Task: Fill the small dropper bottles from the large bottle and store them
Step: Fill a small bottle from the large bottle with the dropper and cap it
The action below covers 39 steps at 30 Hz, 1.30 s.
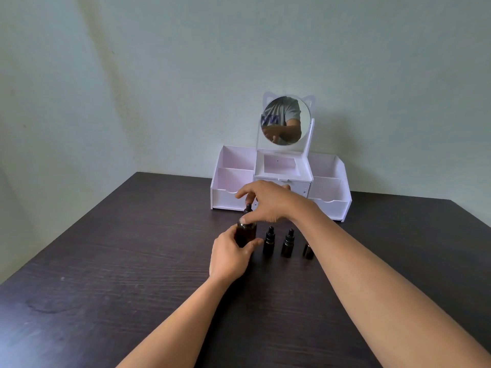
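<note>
- Your left hand has its grip wrapped round the big bottle, thumb across the front, holding it upright on the desk.
- That big bottle sits at the left end of the row, just in front of the organizer's left side.
- Your right hand comes in from above it, grip pinched narrow on the dropper cap at the big bottle's top. Can't tell if the cap is off the neck or not, fingers hide it.
- Next right: a small bottle with its dropper cap on, standing just beside the big one.
- Then a second small bottle, also capped, near the first.
- Then a third small bottle, shorter looking, partly tucked behind your right forearm, so can't tell about its cap.
- Behind all that, by the wall, a pale pink organizer with open compartments and a drawer in the middle.
- On top of it a round mirror with cat ears, showing your arm and a grey shirt.
</note>
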{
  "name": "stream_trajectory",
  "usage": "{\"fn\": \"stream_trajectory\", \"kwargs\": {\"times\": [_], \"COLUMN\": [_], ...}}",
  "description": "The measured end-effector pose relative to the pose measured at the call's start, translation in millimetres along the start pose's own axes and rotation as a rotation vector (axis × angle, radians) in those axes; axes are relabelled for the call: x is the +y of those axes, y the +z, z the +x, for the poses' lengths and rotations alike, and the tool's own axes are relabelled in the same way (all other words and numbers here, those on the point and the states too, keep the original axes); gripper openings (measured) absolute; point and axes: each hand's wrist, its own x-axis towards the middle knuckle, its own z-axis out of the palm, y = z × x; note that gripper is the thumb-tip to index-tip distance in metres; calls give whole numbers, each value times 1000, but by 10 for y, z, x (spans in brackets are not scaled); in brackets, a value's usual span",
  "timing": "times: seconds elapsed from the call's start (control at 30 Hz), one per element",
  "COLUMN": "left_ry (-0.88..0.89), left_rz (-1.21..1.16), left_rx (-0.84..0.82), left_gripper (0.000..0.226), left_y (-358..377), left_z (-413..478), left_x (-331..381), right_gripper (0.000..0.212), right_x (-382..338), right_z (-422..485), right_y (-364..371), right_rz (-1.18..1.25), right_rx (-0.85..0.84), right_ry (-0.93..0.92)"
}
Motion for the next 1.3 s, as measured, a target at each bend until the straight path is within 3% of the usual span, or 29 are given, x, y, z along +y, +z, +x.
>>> {"fn": "stream_trajectory", "kwargs": {"times": [0.13, 0.23, 0.37, 0.57, 0.73, 0.87, 0.97, 1.1, 1.3], "left_ry": [6, -1, -16, -7, -23, -25, -23, -34, -34], "left_rz": [6, 8, 15, 13, 13, 19, 18, 18, 25], "left_rx": [2, 0, -6, 5, -7, 7, -3, -11, -2], "left_gripper": [48, 48, 52, 50, 55, 52, 52, 54, 52], "left_y": [15, 16, 10, 6, -9, -15, 1, -1, -2], "left_z": [-6, -8, 3, 11, 11, 3, -9, -11, -3], "left_x": [8, 7, 24, 20, 64, 41, 48, 43, 49], "right_gripper": [28, 3, 32, 17, 42, 37, 20, 43, 30], "right_x": [-15, -35, -43, -51, -65, -86, -55, -52, -53], "right_z": [38, 41, 26, 54, 33, 70, 88, 46, 74], "right_y": [-6, -23, -92, -52, -118, -58, -14, -73, -43], "right_rz": [-94, -77, 32, -108, 13, -151, -143, 4, -107], "right_rx": [131, 118, 45, 136, 67, 125, 131, 79, 112], "right_ry": [30, -5, -18, -6, -23, 9, -1, -35, -20]}}
